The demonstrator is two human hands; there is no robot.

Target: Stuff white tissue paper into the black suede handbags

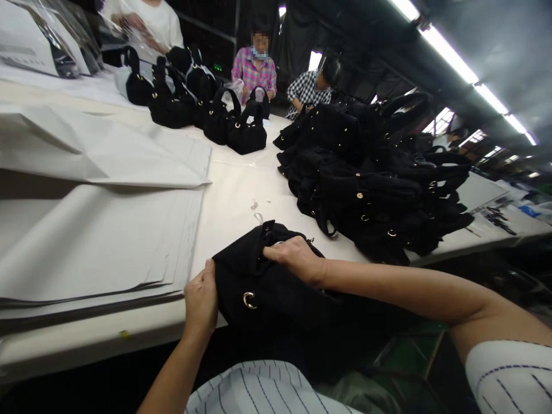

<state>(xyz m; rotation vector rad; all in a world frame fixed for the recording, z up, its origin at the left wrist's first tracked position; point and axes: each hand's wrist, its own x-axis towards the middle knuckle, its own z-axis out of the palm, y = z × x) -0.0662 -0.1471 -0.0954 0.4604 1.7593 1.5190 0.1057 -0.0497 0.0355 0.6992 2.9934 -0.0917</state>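
A black fabric handbag [276,293] with a gold ring on its side lies at the table's front edge, close to my body. My left hand [202,296] grips its left end, thumb on top and fingers curled behind the cloth. Over the bag's upper opening, my right hand [297,259] is closed at the rim, with the thumb pointing left toward a strap tab. Some of the right fingers are hidden inside or behind the black cloth.
A large heap of black bags [357,178] covers the table's right side. Grey-white paper sheets [107,241] are stacked at left. Finished-looking upright bags [245,135] stand farther back. Several people work across the white table [233,190].
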